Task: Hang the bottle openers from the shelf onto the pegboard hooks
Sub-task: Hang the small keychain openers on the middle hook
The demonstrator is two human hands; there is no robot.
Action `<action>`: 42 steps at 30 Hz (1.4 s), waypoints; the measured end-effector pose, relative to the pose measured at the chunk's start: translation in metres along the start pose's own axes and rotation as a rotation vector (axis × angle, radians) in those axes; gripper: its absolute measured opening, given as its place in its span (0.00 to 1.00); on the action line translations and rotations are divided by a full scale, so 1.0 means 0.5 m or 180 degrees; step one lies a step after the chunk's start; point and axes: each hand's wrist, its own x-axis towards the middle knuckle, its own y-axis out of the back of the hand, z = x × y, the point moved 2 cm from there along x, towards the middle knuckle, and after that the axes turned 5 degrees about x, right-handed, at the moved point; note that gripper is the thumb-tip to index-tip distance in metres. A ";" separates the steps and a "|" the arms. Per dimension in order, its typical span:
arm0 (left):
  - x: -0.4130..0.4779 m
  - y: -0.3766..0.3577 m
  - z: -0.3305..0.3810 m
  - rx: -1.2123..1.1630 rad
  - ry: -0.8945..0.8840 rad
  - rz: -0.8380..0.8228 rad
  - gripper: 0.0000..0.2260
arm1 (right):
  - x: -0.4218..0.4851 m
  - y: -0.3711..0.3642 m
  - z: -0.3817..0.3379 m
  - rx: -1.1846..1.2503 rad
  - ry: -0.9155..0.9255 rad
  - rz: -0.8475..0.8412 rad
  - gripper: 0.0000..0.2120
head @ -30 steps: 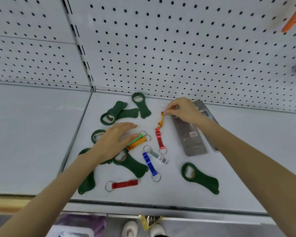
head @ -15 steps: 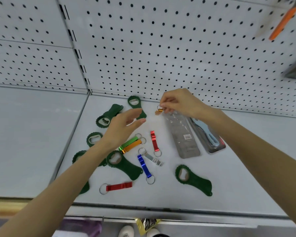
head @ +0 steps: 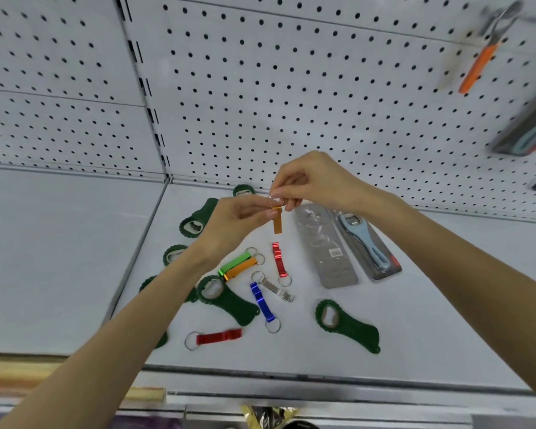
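Observation:
An orange keychain bottle opener point(head: 277, 223) hangs in the air above the white shelf point(head: 430, 320). My right hand point(head: 310, 181) pinches its key ring from above. My left hand point(head: 232, 224) pinches the top of the opener from the left side. On the shelf below lie several green paddle-shaped openers point(head: 347, 326) and small keychain openers: two red ones point(head: 218, 337), a blue one point(head: 262, 301), a silver one point(head: 276, 287), and a green and orange pair point(head: 237, 267). The white pegboard point(head: 291, 88) rises behind.
Two packaged openers point(head: 369, 246) lie at the shelf's right. An orange-handled tool point(head: 477, 68) and dark packages point(head: 529, 131) hang blurred on the pegboard at upper right. The shelf's front edge point(head: 291, 382) runs below, and a second shelf panel point(head: 59, 243) lies at left.
My right hand lifted the orange opener off the shelf by its ring. My left hand rose from the green openers and now pinches the orange one. The camera tilted up.

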 end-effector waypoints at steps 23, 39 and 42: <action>-0.072 0.016 0.005 -0.0218 0.0453 -0.0168 0.08 | -0.037 -0.065 0.037 0.0807 -0.0199 0.0243 0.02; -0.130 0.063 -0.055 -0.0284 0.0789 0.0253 0.08 | -0.047 -0.148 0.206 -0.0082 -0.1171 0.0339 0.12; -0.141 0.074 -0.062 -0.0288 0.0841 0.0315 0.08 | -0.036 -0.147 0.209 -0.0153 -0.1234 0.0193 0.12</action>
